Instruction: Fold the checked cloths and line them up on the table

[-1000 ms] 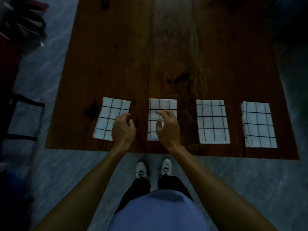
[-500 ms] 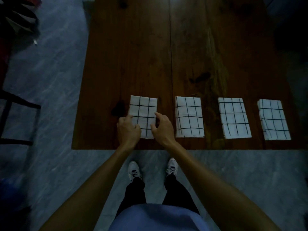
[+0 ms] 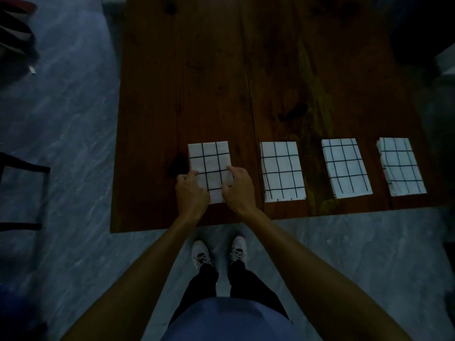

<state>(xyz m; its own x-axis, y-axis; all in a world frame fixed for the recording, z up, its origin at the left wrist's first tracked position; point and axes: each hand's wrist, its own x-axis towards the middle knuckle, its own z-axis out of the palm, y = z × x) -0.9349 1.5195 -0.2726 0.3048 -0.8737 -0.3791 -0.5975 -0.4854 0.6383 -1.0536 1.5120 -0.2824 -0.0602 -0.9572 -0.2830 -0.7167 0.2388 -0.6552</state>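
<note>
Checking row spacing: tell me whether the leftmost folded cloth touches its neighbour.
Apart. The head view shows bare table between the leftmost cloth and its neighbour.

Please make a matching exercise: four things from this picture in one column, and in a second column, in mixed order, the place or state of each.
Things
1. leftmost folded white checked cloth
2. rightmost folded white checked cloth
3. brown wooden table
4. pair of white sneakers

Places or states
A. on the grey floor
B. carries four cloths in a row
C. untouched, near the right edge
D. in the grip of both hands

Pairs: 1-D, 2-C, 3-B, 4-A
</note>
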